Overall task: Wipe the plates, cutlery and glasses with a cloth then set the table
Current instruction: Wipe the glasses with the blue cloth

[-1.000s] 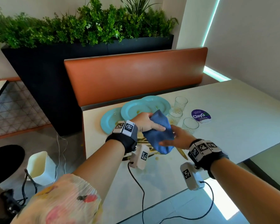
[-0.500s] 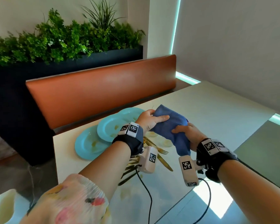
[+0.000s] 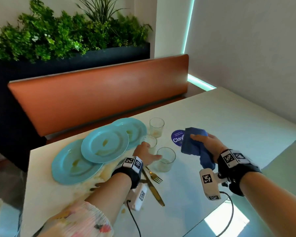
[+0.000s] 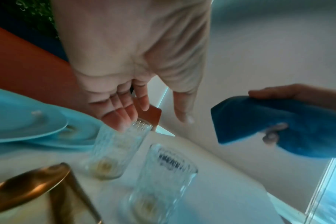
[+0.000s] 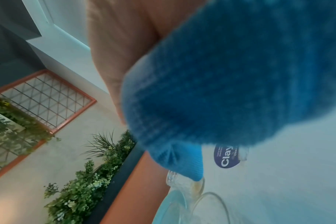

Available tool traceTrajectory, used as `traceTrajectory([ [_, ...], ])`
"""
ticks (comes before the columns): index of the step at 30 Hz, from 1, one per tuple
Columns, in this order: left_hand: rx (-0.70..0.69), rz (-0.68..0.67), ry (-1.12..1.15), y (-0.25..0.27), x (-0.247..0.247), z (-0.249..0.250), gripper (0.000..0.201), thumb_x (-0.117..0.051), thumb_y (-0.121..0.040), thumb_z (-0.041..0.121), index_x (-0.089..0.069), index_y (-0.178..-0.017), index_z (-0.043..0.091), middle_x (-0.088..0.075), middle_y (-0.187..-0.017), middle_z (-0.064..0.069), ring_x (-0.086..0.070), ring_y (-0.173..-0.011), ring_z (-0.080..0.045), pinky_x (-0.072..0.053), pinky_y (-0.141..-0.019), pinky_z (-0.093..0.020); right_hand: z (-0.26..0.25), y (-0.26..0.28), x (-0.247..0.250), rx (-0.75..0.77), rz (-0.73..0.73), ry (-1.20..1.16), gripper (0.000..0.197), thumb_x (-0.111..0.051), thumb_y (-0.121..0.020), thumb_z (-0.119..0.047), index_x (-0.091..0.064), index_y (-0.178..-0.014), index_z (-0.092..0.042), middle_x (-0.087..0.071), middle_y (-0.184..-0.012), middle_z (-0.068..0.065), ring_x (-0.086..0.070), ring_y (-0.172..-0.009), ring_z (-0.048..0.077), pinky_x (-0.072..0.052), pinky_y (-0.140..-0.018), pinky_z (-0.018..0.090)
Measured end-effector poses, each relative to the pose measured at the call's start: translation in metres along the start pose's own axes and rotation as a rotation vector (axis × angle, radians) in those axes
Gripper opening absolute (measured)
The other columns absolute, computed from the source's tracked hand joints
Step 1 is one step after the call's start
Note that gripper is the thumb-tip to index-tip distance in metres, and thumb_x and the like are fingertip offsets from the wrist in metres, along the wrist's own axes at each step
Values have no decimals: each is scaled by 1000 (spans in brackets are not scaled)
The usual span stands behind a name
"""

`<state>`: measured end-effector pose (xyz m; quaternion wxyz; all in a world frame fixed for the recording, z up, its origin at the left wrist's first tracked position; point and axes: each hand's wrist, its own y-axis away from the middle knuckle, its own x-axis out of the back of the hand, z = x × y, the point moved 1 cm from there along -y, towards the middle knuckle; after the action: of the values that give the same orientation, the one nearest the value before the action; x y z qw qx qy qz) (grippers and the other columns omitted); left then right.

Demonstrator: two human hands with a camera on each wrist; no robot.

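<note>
Three stained light-blue plates (image 3: pixel 104 146) overlap on the white table (image 3: pixel 229 120). Three ribbed glasses stand to their right: a far glass (image 3: pixel 156 126), a middle glass (image 3: pixel 150 142) and a near glass (image 3: pixel 166 159). My left hand (image 3: pixel 146 153) hovers open between the middle and near glasses, its fingers spread over the middle glass (image 4: pixel 117 151) without holding it. My right hand (image 3: pixel 207 144) grips a bunched blue cloth (image 3: pixel 193 146) above the table, right of the glasses. Gold cutlery (image 3: pixel 152 183), a fork and knife among it, lies under my left wrist.
A round purple sticker (image 3: pixel 177 138) lies on the table beside the cloth. An orange bench back (image 3: pixel 101 94) runs along the table's far side, with a dark planter of green plants (image 3: pixel 67 36) behind. Yellowish smears mark the table near the plates.
My left hand has let go of the cloth and dropped toward the glasses. The right hand keeps the cloth and has moved right. The view has swung, showing the glasses again.
</note>
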<state>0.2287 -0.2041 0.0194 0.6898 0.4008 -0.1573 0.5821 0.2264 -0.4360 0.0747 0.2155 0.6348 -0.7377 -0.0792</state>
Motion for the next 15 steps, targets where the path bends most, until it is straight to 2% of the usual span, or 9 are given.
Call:
traceTrajectory([
  [2, 31, -54, -52, -6, -15, -8, 99, -78, -66, 51, -29, -143, 12, -37, -147, -8, -39, -134, -25, -34, -110, -36, 2, -12, 2, 15, -8, 27, 26, -65, -85, -25, -59, -107, -15, -63, -111, 16, -59, -106, 34, -46, -98, 51],
  [4, 50, -72, -26, -10, -34, -10, 111, -81, -60, 52, -24, -146, 13, -34, -149, -8, -36, -136, -25, -33, -112, -39, 5, -22, -1, 26, -15, 53, 25, -63, -87, -22, -59, -110, -12, -64, -109, 16, -60, -102, 32, -47, -96, 46],
  [6, 68, -42, 59, -12, -53, -8, 113, -84, -53, 53, -30, -143, 12, -40, -144, -7, -41, -132, -24, -37, -109, -39, 10, -29, -4, 34, -20, 85, 26, -61, -88, -18, -60, -112, -8, -63, -104, 15, -58, -95, 28, -46, -92, 43],
  [9, 94, 78, 201, -24, -82, -8, 111, -86, -40, 53, -42, -132, 10, -52, -134, -7, -50, -123, -22, -44, -103, -38, 17, -37, -9, 37, -31, 134, 29, -63, -87, -17, -60, -114, -5, -63, -103, 15, -58, -94, 27, -47, -91, 44],
  [12, 109, 131, 289, -25, -94, -3, 105, -91, -52, 33, -35, -138, 9, -45, -139, -6, -43, -130, -22, -36, -107, -28, 23, -43, -9, 27, -51, 148, 25, -62, -88, -16, -61, -111, -6, -63, -100, 14, -58, -94, 27, -48, -91, 42],
  [15, 114, 132, 335, -32, -102, -4, 110, -88, -60, 28, -22, -147, 13, -36, -148, -6, -34, -138, -22, -31, -110, -30, 26, -46, -3, 25, -64, 142, 11, -60, -89, -16, -59, -99, -14, -63, -93, 10, -58, -91, 26, -47, -87, 36],
])
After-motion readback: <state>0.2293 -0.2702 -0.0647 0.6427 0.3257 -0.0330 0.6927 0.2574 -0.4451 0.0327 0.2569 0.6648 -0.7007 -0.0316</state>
